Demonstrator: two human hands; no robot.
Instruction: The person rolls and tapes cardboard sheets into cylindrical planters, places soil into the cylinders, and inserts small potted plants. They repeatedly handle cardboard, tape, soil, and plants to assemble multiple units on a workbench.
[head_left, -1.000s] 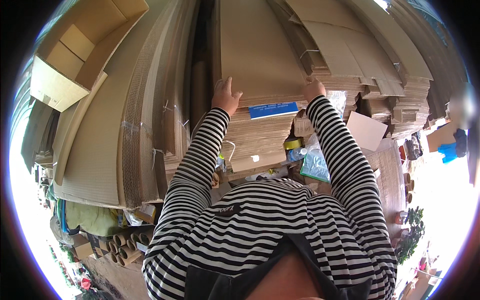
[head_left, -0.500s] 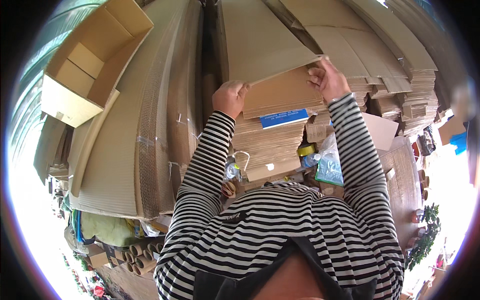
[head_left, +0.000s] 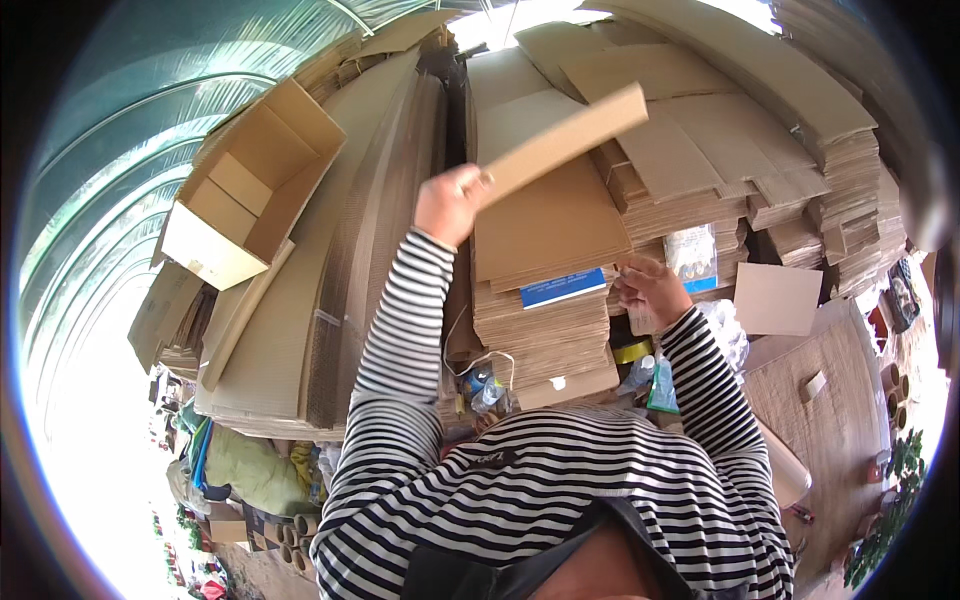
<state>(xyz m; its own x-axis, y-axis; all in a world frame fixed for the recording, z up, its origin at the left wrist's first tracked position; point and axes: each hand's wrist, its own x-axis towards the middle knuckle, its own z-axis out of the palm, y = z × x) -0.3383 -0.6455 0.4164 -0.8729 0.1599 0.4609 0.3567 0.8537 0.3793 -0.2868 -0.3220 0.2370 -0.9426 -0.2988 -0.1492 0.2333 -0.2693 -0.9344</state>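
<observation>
A narrow strip of brown cardboard (head_left: 570,140) slants up to the right from my left hand (head_left: 450,203), which is closed around its lower left end. The strip is raised above a stack of flat cardboard sheets (head_left: 550,225) in front of me. My right hand (head_left: 655,290) is at the near right corner of that stack, beside a blue printed label (head_left: 562,288) on its front edge. Its fingers are bent but apart, and I see nothing held in them. Whether the fingertips touch the stack cannot be told.
An open cardboard box (head_left: 245,190) tilts on the tall bundles at left. More flat cardboard piles (head_left: 740,150) stand at right. A clear bottle (head_left: 487,395), a roll of yellow tape (head_left: 632,351) and plastic bags lie near my body. A loose cardboard square (head_left: 778,299) is at right.
My right hand has let go of the cardboard edge and come down toward the stack's near corner. The left hand keeps hold of cardboard, now raised as a narrow strip. The view has shifted.
</observation>
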